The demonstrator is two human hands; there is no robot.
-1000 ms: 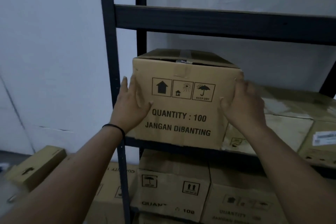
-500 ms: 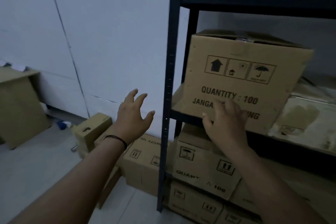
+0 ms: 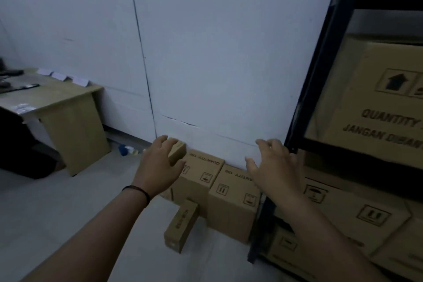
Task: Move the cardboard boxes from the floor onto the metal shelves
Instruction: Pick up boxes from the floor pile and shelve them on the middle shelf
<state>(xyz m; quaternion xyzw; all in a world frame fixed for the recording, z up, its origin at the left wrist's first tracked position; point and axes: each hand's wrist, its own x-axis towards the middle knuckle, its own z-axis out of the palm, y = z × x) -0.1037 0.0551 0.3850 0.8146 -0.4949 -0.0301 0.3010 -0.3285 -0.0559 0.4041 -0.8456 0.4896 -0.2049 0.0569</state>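
Two cardboard boxes stand side by side on the floor against the white wall, one on the left [image 3: 199,176] and one on the right [image 3: 233,204]. A small box [image 3: 177,152] sits on top of the left one, and a long narrow box [image 3: 180,226] lies in front. My left hand [image 3: 158,167] and my right hand [image 3: 274,167] hover above them with fingers spread, holding nothing. The black metal shelf [image 3: 320,57] stands at the right, with a printed box [image 3: 380,103] on its level.
More cardboard boxes [image 3: 357,213] fill the shelf's lower levels. A wooden desk [image 3: 68,107] with papers stands at the left by the wall. A small blue and white thing [image 3: 126,150] lies on the floor near the wall. Grey floor stretches in front.
Both hands let go of the printed box, which stays on the shelf. My view swung left and down, and both hands now reach out over the boxes on the floor.
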